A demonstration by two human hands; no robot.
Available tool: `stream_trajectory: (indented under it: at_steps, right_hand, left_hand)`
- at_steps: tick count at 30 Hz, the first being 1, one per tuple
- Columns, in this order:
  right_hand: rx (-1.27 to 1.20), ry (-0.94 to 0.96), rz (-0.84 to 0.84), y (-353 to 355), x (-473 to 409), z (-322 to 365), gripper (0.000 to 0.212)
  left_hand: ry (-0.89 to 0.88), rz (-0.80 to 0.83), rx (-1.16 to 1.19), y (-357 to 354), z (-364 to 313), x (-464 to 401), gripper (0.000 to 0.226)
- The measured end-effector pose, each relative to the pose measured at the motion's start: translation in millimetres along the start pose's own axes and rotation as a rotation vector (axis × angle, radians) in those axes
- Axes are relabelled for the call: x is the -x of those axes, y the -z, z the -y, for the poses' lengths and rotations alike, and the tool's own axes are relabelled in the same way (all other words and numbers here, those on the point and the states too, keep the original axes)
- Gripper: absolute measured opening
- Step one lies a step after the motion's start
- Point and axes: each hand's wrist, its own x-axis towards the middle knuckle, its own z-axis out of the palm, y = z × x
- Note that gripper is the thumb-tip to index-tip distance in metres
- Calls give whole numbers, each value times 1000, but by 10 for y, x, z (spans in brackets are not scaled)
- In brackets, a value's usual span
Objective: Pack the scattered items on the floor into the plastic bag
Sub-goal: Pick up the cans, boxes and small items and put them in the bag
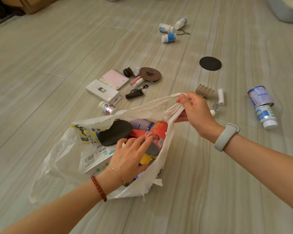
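Pinching bag handle (174,108), right hand (195,114), left hand (130,156) spread flat inside plastic bag (61,159)

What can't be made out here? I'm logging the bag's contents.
- Head view: the plastic bag bottom is hidden by the left hand and piled items.
- Red can label: too blurred to read.
- Grey bin: cut off by the frame's top-right edge.

You see grey tray (287,10) top right corner, cardboard box (32,4) top left, wood-look floor (57,48).
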Motion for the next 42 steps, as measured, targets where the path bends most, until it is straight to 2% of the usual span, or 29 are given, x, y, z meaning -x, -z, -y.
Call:
stream_trajectory:
  at_steps: [3, 5, 8, 12, 15, 18, 20, 23, 28, 32, 34, 38, 42]
  right_hand:
    - [35, -9, -15, 15, 4, -4, 27]
    - [88, 30, -13, 23, 25, 6, 26]
    - [190, 195, -30, 39, 99, 20, 24]
    - [248, 415, -86, -15, 199, 101, 16]
    - [262, 481, -125, -99, 104, 173, 15]
    - [328, 342, -151, -129, -142, 59, 21]
    - [391, 230, -122, -121, -235, -79, 29]
    - [459, 106, 19, -150, -180, -137, 32]
    - [679, 6, 390, -72, -165, 163, 42]
    - [823, -51, 459, 184, -233, 675, 51]
    - [843, -97, 428, 295, -200, 883, 56]
    - [969, -92, 217, 498, -107, 1114, 40]
    - [1003, -142, 58, 901, -148, 951, 33]
  left_hand:
    - [119, -209, 124, 60, 159, -144, 41]
    - [133, -347, 5, 117, 209, -243, 44]
    - [107, -434, -71, 125, 211, -298, 53]
    - [232, -329, -89, 238, 394, -427, 52]
    - [330, -217, 115, 305, 517, -500, 48]
    - [316, -228, 259, 353, 576, -494, 48]
    - [265, -275, 317, 349, 616, -463, 38]
    - [184, -340, 373, 421, 621, -422, 34]
    - [102, -403, 402, 877, 694, -531, 34]
    - [70, -403, 468, 1406, 725, -750, 29]
    - [79, -434, 553, 1654, 658, -843, 35]
    - [84, -442, 745, 2018, 425, -998, 29]
    - [37, -402, 802, 2096, 103, -1214, 28]
